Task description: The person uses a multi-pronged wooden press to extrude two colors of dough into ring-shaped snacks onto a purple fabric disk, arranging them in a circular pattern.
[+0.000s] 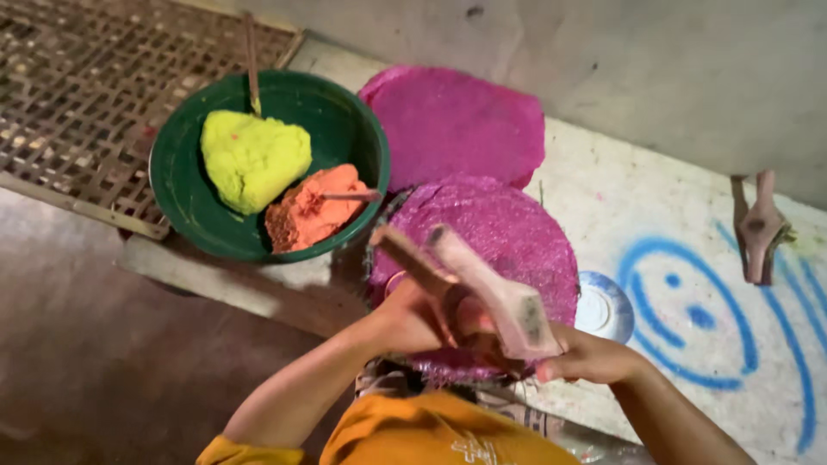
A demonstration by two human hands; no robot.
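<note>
wooden press [482, 284] in both closed grips [413, 319], [586, 357], long axis up-left.

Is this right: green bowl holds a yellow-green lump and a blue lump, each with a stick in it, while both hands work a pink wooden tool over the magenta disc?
Not quite. The head view shows the second lump in the green bowl is orange, not blue. The rest holds: the yellow-green lump and the orange one each have a stick in them, and the left hand and right hand work a pink wooden tool over the magenta disc.
</note>
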